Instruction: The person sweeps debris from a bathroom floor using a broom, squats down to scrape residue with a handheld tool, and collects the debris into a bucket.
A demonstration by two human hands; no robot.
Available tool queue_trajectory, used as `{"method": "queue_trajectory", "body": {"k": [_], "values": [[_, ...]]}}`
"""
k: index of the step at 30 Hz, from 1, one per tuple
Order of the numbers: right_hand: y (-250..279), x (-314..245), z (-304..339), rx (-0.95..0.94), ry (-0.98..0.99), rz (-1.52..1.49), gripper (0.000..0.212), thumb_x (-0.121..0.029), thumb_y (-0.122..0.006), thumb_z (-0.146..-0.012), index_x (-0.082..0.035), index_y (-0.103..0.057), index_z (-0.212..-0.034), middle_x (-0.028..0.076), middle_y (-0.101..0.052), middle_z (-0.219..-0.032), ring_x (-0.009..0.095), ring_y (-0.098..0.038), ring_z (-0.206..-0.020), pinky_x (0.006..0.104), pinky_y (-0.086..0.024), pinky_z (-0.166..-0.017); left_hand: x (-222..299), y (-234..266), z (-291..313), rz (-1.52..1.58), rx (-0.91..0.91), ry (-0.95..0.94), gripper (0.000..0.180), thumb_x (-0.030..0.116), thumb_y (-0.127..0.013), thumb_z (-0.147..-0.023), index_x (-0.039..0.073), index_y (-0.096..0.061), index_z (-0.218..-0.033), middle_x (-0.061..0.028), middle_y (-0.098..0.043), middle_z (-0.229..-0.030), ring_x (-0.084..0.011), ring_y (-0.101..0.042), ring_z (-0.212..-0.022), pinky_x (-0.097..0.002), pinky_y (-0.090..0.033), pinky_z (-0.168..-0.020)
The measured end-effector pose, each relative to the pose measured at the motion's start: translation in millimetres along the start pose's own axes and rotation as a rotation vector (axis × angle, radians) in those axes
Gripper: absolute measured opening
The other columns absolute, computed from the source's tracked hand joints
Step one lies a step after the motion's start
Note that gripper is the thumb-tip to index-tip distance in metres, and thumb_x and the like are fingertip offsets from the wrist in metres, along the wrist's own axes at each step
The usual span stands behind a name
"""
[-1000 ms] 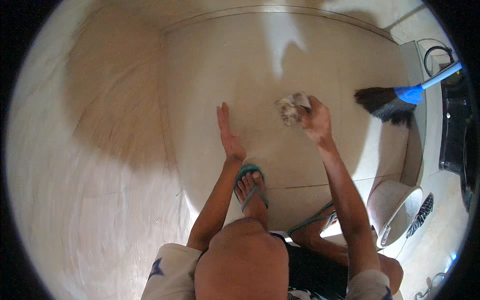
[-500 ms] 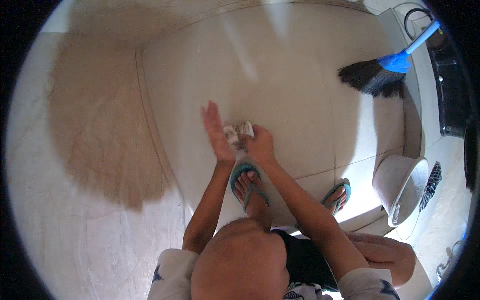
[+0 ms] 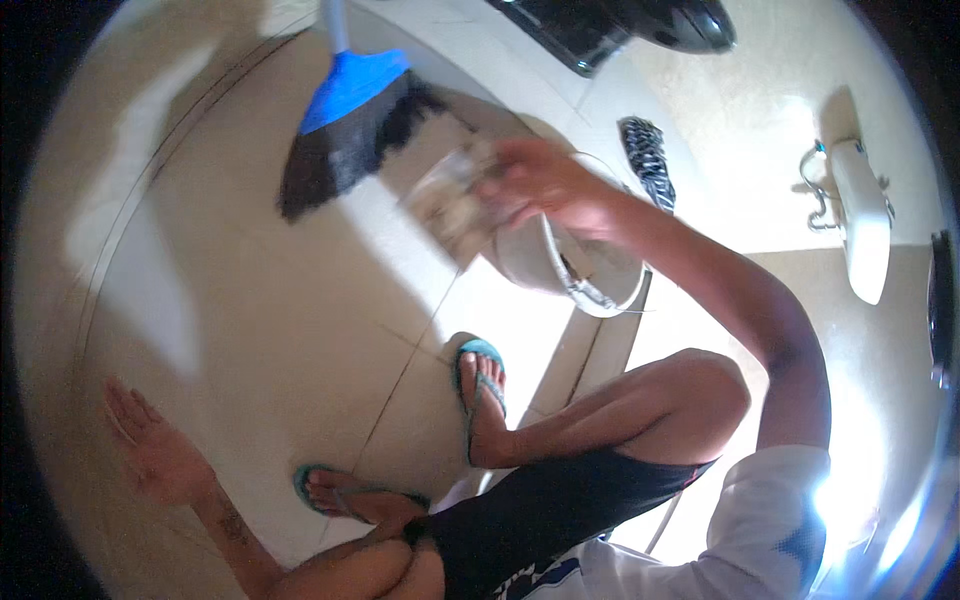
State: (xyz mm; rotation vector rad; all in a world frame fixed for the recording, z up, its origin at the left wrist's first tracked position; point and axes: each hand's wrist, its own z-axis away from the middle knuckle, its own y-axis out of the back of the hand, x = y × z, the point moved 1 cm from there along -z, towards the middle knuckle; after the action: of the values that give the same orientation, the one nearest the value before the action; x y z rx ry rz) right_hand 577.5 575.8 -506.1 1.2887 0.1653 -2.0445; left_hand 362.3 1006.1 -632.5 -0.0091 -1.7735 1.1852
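Observation:
My right hand (image 3: 555,190) reaches out over the white bucket (image 3: 525,258), gripping a crumpled, dirty whitish-brown piece (image 3: 447,208). Motion blurs it, so I cannot tell whether it is cloth or a wrapper. Part of the bucket's rim is hidden behind my hand, and a small brownish object (image 3: 577,265) shows inside. Off at the lower left, my left hand (image 3: 165,460) hangs above the tiled floor with fingers stretched and nothing in it. A broom (image 3: 350,125) with a blue head and black bristles lies just beyond the held piece.
Grey floor tiles (image 3: 270,330) stretch around my feet in green flip-flops (image 3: 480,345). A black-and-white patterned cloth (image 3: 647,160) lies past the bucket. Black glossy fixtures (image 3: 560,35) stand at the far edge; a white basin (image 3: 862,220) with a tap is at the right.
My view has swung to the right. My hands, close together before, are now far apart: the right has carried the crumpled piece to the bucket, the left stays back, open.

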Motion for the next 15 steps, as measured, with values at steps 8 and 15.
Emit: {"method": "queue_trajectory", "body": {"k": [8,15], "values": [[86.0,119.9,98.5,0.775,-0.187,1.01,0.019,-0.017,-0.059,-0.084,-0.008,-0.061,-0.101,0.02,-0.066,-0.086,0.034,-0.066,-0.078,0.0412,-0.054,-0.069,-98.4,-106.8,-13.0,-0.693,-0.924,0.255,0.081,0.048,-0.05,-0.089,-0.004,-0.018,-0.143,-0.0201,-0.013,-0.151,-0.0327,-0.014,-0.141,-0.0467,-0.012,-0.115],[140.3,212.4,91.9,0.719,-0.295,0.534,0.029,-0.012,-0.062,-0.079,-0.002,-0.06,-0.106,0.019,-0.066,-0.092,0.033,-0.065,-0.088,0.0411,-0.051,-0.077,-59.4,-106.5,-10.6,-1.286,-0.642,0.828,0.078,0.04,-0.058,-0.086,0.015,-0.015,-0.147,-0.0138,-0.022,-0.149,-0.0314,-0.027,-0.135,-0.0479,-0.024,-0.11]]}}
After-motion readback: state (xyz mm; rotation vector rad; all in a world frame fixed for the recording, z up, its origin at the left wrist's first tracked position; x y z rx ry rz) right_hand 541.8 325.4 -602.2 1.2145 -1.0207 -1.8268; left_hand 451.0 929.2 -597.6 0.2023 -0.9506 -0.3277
